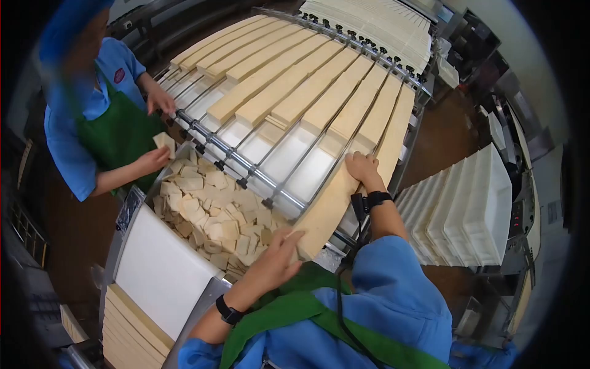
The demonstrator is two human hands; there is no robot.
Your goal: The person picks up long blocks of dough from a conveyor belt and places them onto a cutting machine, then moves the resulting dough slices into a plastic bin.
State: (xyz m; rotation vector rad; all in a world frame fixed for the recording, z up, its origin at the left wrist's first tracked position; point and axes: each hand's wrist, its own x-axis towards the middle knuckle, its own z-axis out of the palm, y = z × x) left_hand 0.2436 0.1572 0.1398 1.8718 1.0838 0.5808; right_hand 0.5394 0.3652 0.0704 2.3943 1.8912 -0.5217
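A long, pale beige stack of thin sheets (332, 200) lies lengthwise in front of me, at the near right of the rack. My left hand (276, 258) grips its near end, thumb and fingers around the corner. Farther up, my right hand (364, 169) has its curled fingers on the same stack, close to the neighbouring strips. Similar long stacks (307, 86) lie side by side on the white belt (289, 163), separated by thin metal rods. Beneath the front metal bar (246, 163), a bin of loose, broken flat pieces (212, 209) sits left of my left hand.
A co-worker (92, 117) stands at the left, holding small flat pieces (164, 143). White trays (461, 215) are stacked at the right. A white board (166, 261) and more beige stacks (135, 326) lie at the lower left. Black knobs (369, 43) line the far bar.
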